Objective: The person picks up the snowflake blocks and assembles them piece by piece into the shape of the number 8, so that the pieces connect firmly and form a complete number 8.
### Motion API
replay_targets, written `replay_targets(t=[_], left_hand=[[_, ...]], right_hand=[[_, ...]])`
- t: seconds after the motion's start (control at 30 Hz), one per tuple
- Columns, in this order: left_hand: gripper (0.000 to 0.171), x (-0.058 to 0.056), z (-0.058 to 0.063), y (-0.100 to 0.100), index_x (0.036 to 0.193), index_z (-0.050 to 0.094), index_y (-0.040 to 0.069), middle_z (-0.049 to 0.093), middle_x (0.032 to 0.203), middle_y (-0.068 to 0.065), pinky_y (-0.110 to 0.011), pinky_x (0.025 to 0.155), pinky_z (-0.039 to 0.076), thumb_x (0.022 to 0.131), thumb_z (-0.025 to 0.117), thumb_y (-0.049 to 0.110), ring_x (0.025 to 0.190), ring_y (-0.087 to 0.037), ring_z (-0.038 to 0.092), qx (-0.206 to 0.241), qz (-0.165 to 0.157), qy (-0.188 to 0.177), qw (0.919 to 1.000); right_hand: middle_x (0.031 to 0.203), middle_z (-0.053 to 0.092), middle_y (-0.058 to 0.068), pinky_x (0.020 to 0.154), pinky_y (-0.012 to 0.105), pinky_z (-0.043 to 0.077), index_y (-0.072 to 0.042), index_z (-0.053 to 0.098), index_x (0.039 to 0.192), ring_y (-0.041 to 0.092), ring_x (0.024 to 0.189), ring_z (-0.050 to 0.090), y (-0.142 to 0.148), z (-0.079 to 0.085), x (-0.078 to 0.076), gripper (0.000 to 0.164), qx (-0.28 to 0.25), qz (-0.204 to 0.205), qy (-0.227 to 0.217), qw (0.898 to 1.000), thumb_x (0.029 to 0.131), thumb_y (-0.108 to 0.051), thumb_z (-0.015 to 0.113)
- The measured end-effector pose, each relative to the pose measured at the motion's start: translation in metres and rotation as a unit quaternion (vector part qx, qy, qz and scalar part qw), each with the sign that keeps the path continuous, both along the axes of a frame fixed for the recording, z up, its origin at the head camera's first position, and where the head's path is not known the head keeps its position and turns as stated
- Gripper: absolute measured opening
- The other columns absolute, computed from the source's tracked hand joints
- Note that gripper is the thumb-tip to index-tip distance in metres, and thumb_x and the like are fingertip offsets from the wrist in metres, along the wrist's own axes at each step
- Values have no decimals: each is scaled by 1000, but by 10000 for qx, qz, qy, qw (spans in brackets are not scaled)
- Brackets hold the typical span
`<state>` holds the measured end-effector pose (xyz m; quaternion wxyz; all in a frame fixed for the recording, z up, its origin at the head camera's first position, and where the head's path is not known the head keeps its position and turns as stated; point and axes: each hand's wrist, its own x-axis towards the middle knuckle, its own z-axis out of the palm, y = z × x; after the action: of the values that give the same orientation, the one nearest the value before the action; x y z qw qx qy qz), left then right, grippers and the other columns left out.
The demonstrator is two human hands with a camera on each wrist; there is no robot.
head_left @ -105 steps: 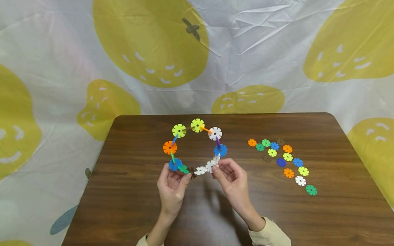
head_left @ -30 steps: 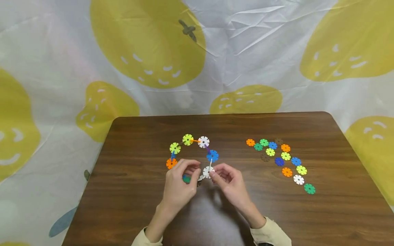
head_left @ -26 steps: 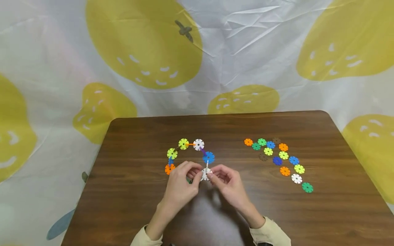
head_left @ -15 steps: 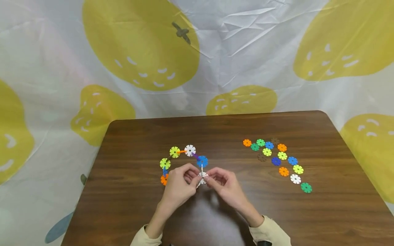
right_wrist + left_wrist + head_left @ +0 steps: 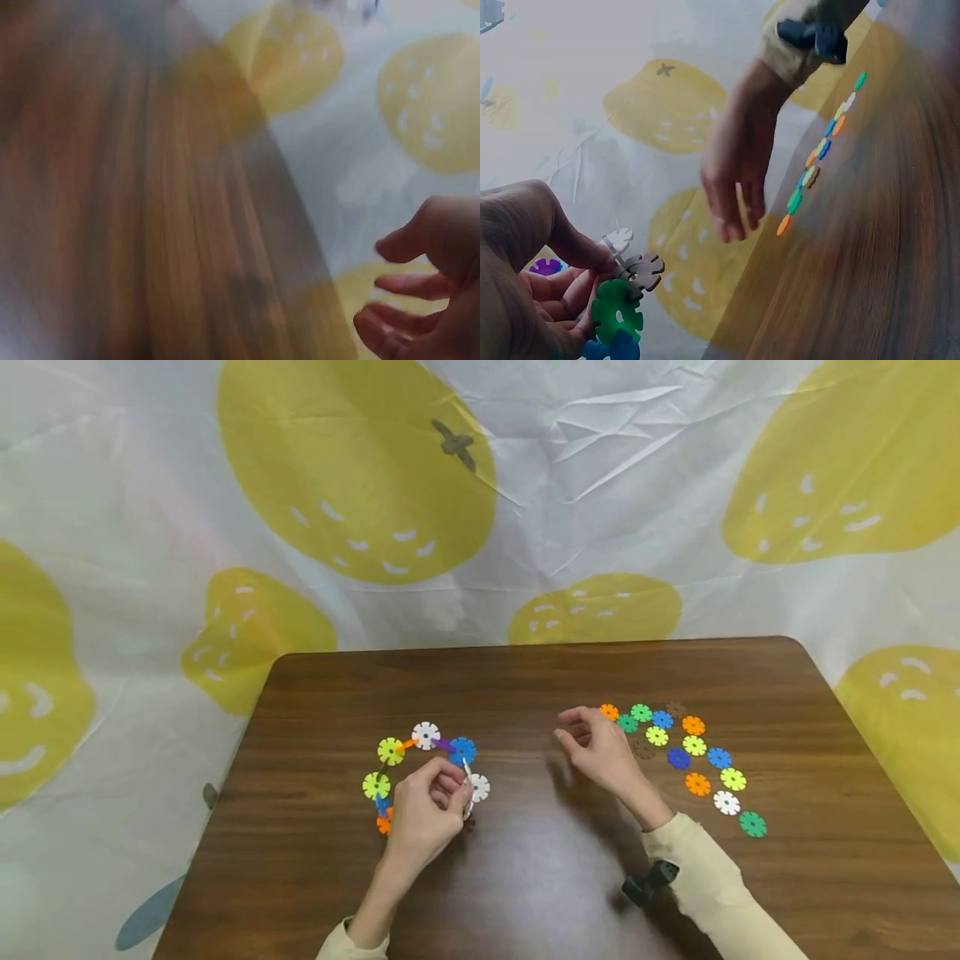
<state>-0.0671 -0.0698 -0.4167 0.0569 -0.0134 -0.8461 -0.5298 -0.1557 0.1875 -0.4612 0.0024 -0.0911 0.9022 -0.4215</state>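
Left hand [image 5: 422,810] pinches linked discs [image 5: 425,736]; right hand [image 5: 602,753], fingers parted and seemingly empty, hovers, loose discs [image 5: 679,758] to its right. Likely fetching, it must next pinch one.

At seven o'clock we see the left hand [image 5: 426,808] pinching a multicoloured notched-disc plastic ring [image 5: 462,746]; at four, the right hand [image 5: 602,750] near loose multicoloured plastic discs [image 5: 675,755] (lying flat).

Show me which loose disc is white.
The white disc lying between a yellow disc and the nearmost green disc; no other loose disc is white.
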Motion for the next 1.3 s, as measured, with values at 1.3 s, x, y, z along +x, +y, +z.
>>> replay_targets(t=[1.3], left_hand=[[12, 5, 2, 1, 85, 64, -7, 66, 78, -17, -19, 63, 55, 81, 75, -11, 66, -7, 60, 1436, -16, 49, 9896]], right_hand=[[80, 74, 8, 60, 29, 51, -8, 76, 94, 16, 70, 66, 17, -30, -6, 15, 575, 68, -267, 9980, 81, 0, 78]])
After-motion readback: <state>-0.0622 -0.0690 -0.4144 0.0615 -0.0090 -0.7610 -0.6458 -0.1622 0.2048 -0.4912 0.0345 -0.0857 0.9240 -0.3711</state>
